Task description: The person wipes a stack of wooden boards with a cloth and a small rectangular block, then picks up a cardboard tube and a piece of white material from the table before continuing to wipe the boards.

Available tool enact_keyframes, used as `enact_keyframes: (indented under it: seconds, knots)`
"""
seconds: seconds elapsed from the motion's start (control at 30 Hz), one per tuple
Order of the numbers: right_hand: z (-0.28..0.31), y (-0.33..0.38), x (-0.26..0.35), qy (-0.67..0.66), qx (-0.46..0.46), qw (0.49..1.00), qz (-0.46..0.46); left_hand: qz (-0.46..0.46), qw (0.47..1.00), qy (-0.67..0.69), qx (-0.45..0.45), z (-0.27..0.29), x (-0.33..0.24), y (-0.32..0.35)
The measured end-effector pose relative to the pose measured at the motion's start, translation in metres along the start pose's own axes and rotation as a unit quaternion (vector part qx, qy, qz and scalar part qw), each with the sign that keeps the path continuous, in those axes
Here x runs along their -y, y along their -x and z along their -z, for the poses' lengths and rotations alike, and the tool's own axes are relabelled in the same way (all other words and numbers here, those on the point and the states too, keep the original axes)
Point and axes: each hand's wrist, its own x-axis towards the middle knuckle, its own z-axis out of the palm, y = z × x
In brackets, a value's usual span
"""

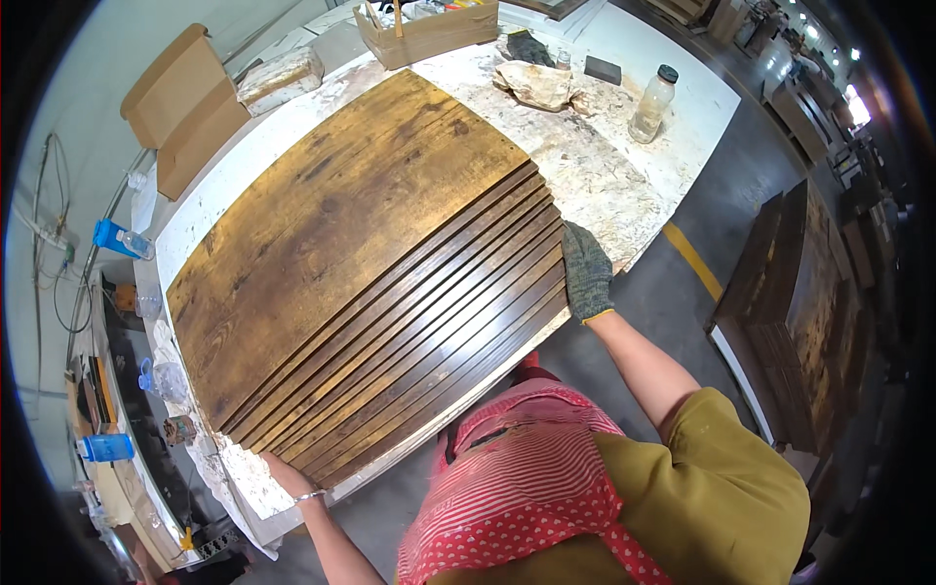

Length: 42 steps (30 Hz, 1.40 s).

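A stack of dark brown wood-grain boards [341, 185] lies on the white worktable, fanned out in steps toward me so that several long edges show. At the right end of the stack, my right hand [588, 273], in a grey-green knit glove with a yellow cuff, is closed against the board ends. My left hand [286, 478] is bare, with a band at the wrist, and grips the near left corner of the boards. Its fingertips are hidden by the wood.
Behind the stack stand an open cardboard box [185, 107] and a carton of supplies [429, 34]. A stained cloth [534, 85], a dark block [603, 69] and a lidded bottle [653, 104] sit at the far right. More boards [795, 312] are piled to my right, past a yellow floor line.
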Motion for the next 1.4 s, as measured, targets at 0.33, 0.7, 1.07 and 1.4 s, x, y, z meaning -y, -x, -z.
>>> enact_keyframes:
  seconds: [0.33, 0.7, 1.07, 1.4]
  knots:
    - [0.029, -0.045, -0.036, -0.036, 0.119, 0.985, 0.123, -0.031, 0.991, -0.129, -0.006, -0.010, -0.025, 0.020]
    - [0.037, -0.083, -0.002, -0.373, 0.192, 0.904, -0.079, 0.000, 0.994, 0.102, 0.034, -0.011, -0.059, 0.022]
    - [0.034, -0.077, 0.021, -0.390, 0.081, 0.905, -0.150, -0.047, 0.993, 0.103, 0.040, -0.010, -0.033, 0.004]
    - [0.019, -0.086, -0.012, -0.359, 0.099, 0.922, -0.106, -0.072, 0.993, 0.087, -0.026, -0.027, -0.064, 0.023]
